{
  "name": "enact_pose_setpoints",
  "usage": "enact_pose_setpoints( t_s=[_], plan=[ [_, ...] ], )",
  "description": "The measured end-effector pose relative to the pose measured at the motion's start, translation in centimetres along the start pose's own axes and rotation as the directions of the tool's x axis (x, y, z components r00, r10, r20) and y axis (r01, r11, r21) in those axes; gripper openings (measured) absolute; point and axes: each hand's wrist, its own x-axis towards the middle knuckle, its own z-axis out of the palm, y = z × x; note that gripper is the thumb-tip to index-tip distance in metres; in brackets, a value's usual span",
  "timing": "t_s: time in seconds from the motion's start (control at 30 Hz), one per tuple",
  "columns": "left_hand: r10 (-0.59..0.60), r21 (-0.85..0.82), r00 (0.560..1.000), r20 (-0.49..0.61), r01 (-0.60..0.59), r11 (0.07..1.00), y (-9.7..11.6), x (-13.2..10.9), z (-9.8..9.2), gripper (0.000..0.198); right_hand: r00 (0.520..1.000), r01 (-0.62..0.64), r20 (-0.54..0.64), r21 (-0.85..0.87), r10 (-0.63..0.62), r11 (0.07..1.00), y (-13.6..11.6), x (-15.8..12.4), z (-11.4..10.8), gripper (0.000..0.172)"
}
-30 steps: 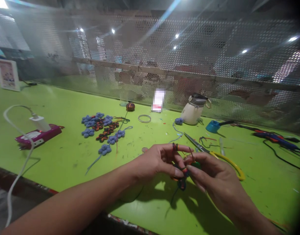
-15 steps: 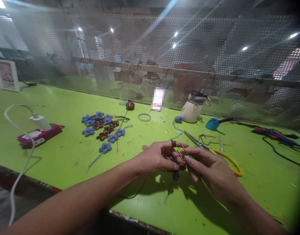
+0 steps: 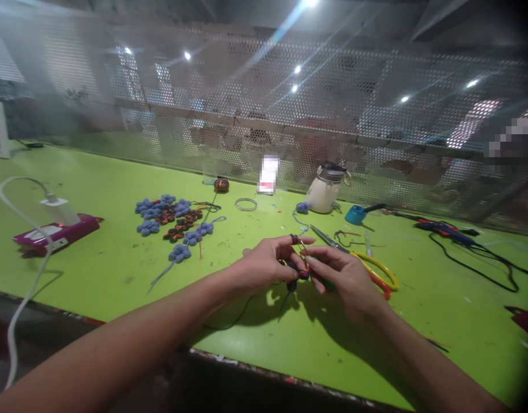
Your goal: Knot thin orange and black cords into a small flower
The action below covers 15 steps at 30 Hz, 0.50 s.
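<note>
My left hand pinches a small dark multicoloured crochet piece between thumb and fingers, with yarn wound round its raised index finger. My right hand is closed on a thin crochet hook, its tip close to the yarn at the left fingers. Part of the hook is hidden in the right hand. A loose yarn tail hangs below the piece. To the left lie several blue crochet flowers and dark orange-black ones. Behind them sits a ball of variegated yarn.
Scissors with yellow and red handles lie just beyond my right hand. A white jug, blue yarn ball, blue pot and bracelet-like ring stand farther back. A purple power strip is left; a corded tool lies right.
The view has turned slightly right, so everything appears shifted left. The hook stands more upright between my hands. Both hands keep their hold on the crochet piece and hook.
</note>
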Motion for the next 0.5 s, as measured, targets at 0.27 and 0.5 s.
enact_pose_setpoints(
  t_s=[0.27, 0.5],
  plan=[
    [-0.039, -0.027, 0.999, -0.021, 0.038, 0.999, -0.6, 0.1, -0.7, 0.055, 0.999, 0.037, 0.000, -0.041, -0.037, 0.998, 0.1, 0.1, 0.0, 0.020],
    [-0.061, -0.099, 0.998, -0.006, 0.061, 0.993, -0.7, 0.3, -1.3, 0.050, 0.993, 0.109, -0.006, -0.255, -0.114, 0.961, 0.6, 0.3, -0.4, 0.021]
  ],
)
